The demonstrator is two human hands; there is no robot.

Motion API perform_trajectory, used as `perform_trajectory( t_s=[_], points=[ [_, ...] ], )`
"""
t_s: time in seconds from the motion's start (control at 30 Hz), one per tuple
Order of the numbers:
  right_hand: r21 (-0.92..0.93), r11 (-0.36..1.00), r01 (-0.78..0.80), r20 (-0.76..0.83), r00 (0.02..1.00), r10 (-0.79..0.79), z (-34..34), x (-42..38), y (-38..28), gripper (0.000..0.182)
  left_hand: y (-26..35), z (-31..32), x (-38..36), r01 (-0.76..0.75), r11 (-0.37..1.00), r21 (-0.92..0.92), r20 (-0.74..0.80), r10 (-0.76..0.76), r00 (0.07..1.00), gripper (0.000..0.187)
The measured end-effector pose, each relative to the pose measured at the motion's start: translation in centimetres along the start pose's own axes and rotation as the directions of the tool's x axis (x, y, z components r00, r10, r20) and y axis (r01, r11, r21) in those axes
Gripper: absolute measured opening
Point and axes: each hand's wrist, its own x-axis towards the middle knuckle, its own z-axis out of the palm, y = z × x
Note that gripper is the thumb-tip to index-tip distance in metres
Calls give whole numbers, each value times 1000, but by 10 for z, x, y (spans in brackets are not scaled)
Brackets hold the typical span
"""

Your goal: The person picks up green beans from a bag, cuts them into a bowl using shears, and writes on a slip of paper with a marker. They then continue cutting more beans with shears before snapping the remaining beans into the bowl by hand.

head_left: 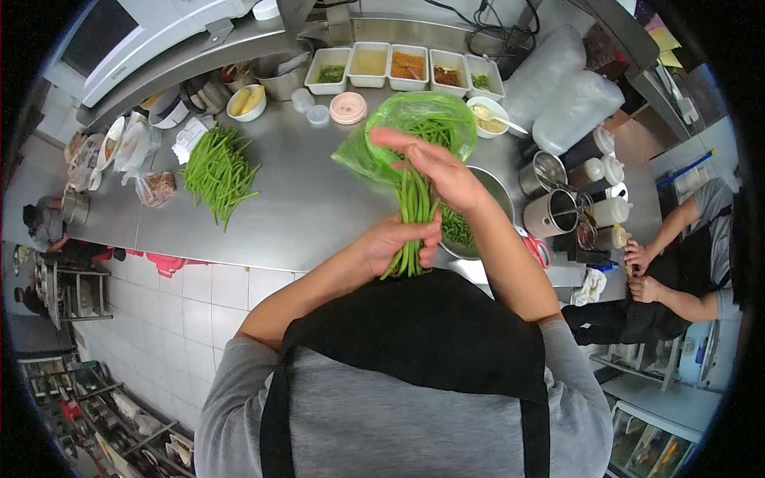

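A: ok so what were the hands up to?
B: left hand (405, 240) was wrapped round a bunch of green beans (414, 199), lower part of it, just in front of the apron (414, 334). right hand (446, 177) was open, fingers out straight, up at the top end of the bunch. couldn't tell how much of the palm was touching.
A: and around that?
B: green bag (462, 103) with more beans in it just beyond the right hand, on the table (295, 171). metal bowl (508, 197) of chopped green bits sat partly under the right forearm, red-handled scissors (539, 252) to the right of it.
A: anything further out?
B: yeah, loose pile of beans (217, 169) off to the left, row of white tubs (370, 65) along the back, sauce bottles (610, 210) on the right. another person (685, 263) stood past those, both hands close together.
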Motion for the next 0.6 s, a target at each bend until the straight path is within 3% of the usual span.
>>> perform_trajectory(
  t_s=[0.03,0.1,0.2,0.27,0.3,0.37,0.43,0.47,0.53,0.6],
  points=[
    [73,994,-80,163,984,67,-8,-2,8,49,-6,4,1,1,1000,3,-20,-1,1000,25],
    [178,947,-266,486,861,150,-20,-11,17,57,-16,10,2,2,1000,8,-66,-1,998,24],
    [-13,920,-391,560,759,331,-24,-30,16,67,-19,7,5,39,999,-8,7,-39,999,26],
    [188,951,-244,271,944,189,-14,-43,9,72,-20,8,10,43,998,49,39,-45,998,24],
    [266,953,-144,103,987,120,-12,-48,7,74,-19,10,14,-23,1000,12,7,23,1000,22],
    [449,883,-141,-126,968,219,-19,-57,10,76,-12,16,24,-162,985,-52,-62,159,985,19],
    [567,808,-157,-248,903,350,-26,-71,19,72,1,23,36,-303,949,86,-87,310,947,19],
    [672,718,-182,-186,897,400,-30,-79,28,62,6,28,43,-358,922,147,-78,371,925,20],
    [783,615,-91,-240,869,433,-6,-80,8,54,10,39,52,-403,888,222,-136,438,889,27],
    [856,517,-14,-253,861,441,8,-84,1,42,5,44,68,-515,733,444,-223,647,729,30]
  ],
)
